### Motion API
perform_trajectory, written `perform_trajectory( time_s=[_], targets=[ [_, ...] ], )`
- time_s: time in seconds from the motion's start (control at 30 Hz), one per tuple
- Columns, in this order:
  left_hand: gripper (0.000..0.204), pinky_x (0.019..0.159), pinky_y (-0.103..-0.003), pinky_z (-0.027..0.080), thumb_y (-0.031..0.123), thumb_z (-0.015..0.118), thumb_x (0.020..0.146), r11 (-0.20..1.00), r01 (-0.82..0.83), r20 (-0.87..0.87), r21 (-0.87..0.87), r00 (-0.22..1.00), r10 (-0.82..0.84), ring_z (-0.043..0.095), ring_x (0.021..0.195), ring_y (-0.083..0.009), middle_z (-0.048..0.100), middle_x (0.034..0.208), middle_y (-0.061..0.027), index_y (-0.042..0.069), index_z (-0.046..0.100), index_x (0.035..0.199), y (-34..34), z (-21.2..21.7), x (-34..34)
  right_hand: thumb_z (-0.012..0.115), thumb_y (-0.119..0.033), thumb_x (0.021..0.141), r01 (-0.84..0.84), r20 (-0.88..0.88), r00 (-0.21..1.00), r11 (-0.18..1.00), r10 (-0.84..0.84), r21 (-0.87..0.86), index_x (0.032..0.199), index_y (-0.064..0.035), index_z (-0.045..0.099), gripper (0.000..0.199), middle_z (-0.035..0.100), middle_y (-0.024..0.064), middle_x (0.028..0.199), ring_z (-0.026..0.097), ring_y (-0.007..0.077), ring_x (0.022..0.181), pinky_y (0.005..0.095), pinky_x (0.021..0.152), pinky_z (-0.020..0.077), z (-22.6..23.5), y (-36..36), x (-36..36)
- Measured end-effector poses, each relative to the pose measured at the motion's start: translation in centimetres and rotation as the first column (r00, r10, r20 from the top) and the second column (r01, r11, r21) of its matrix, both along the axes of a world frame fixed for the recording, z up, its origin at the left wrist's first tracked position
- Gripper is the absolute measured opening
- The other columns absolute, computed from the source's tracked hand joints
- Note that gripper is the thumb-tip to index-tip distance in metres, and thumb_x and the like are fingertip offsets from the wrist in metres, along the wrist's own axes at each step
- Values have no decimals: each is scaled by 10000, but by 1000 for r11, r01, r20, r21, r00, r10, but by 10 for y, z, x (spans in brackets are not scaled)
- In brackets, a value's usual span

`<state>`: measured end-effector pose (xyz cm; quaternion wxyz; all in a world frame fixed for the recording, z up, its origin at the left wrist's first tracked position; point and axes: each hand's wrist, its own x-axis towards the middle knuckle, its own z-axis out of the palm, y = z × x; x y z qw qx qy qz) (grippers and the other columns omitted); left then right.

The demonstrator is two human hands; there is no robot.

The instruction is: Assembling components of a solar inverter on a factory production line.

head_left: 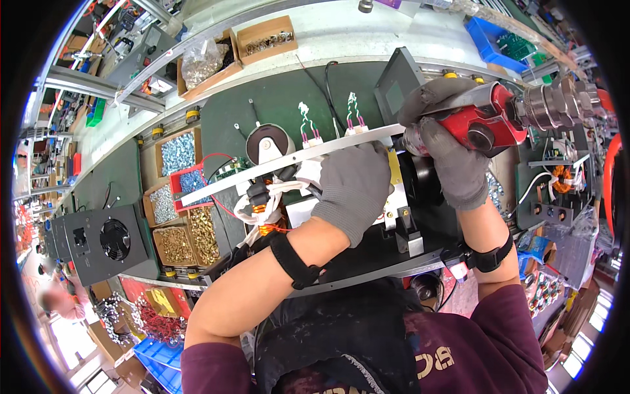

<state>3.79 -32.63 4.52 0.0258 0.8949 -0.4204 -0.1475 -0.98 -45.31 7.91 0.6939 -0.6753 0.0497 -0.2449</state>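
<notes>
My left hand (357,187), in a grey glove, is closed at a long pale metal strip (275,165), its fingertips hidden. The strip slants across an open assembly with a copper-wound coil (270,220), white wires and a round black toroid (270,143). My right hand (456,164), also gloved, is wrapped round a red pneumatic driver (489,118). The driver's nose is at the strip's right end, where my fingers cover the contact. Two white blocks (356,130) with purple and green leads stand just beyond the strip.
Left of the assembly are bins of silver screws (178,154) and brass-coloured fittings (203,233). A dark panel with a fan (115,240) lies farther left. Cardboard boxes (266,39) and a blue bin (495,46) sit at the back. A red hose (611,184) hangs at right.
</notes>
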Motion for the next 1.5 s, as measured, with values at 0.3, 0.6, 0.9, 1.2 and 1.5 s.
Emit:
perform_trajectory(
  time_s=[0.3,0.6,0.9,1.2,1.5],
  targets=[
    [321,683,-324,529,200,574,880,780,-478,-777,-405,630,-18,628,844,-222,622,950,-130,-4,537,1126,38,13,11,591,-138,793,48,415,910,998,-29,-34,1074,-34,487,317,503,103,889,501,190,712,306,594,438,37,5,-40],
    [317,571,-232,529,271,523,934,562,-822,-963,85,-213,-167,632,774,-175,607,939,-123,-14,533,1070,32,20,6,586,-239,804,14,380,925,999,-29,42,1056,-65,488,322,427,72,790,417,180,638,304,521,375,40,17,-53],
    [363,544,-230,515,324,476,952,542,-837,-962,76,-204,-181,623,747,-162,592,857,-96,-13,522,1080,25,21,6,585,-256,805,-22,356,934,999,35,-40,1058,-77,489,324,419,66,780,413,178,637,303,516,373,37,11,-47],
    [377,497,-229,471,361,443,958,626,-780,-958,-6,-174,-227,545,583,-128,563,742,-72,2,535,1030,22,19,7,584,-273,806,-46,357,932,996,69,-72,1059,-90,489,326,411,60,771,409,176,635,302,511,372,35,5,-43],
    [442,426,-220,322,399,344,987,692,-707,-989,-148,84,-126,389,427,-73,461,541,-15,2,536,971,23,21,7,582,-290,807,-64,366,926,993,95,-95,1061,-103,490,329,403,54,761,406,174,633,300,506,370,35,4,-41]
  ],
)
